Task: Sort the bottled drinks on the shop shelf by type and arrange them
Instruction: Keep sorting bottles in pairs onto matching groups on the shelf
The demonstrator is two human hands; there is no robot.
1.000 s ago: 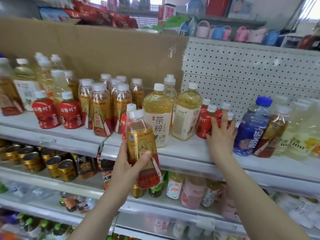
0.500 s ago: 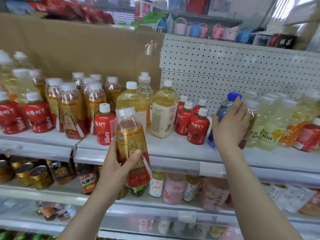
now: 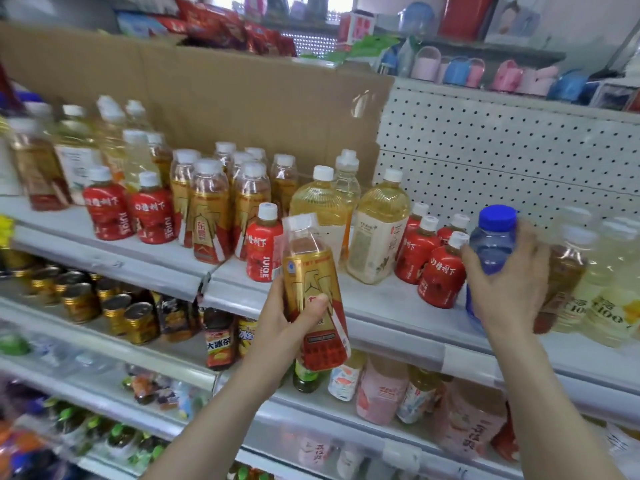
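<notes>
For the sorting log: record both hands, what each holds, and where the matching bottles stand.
left hand: grips gold bottle, tilted, in front of shelf
right hand: grips blue bottle, standing on shelf
gold group: on shelf, up-left of held bottle
red bottles: on shelf, just left of blue bottle

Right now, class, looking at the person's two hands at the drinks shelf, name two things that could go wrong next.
1. The right hand grips the blue-capped, clear violet plastic bottle, which stands close beside the small red-labelled juice bottles; pulling it out carelessly could topple one off the white shelf's front edge.
2. The left hand holds the gold-and-red-labelled plastic bottle tilted in the air before the shelf; a loose grip might drop it.
</notes>
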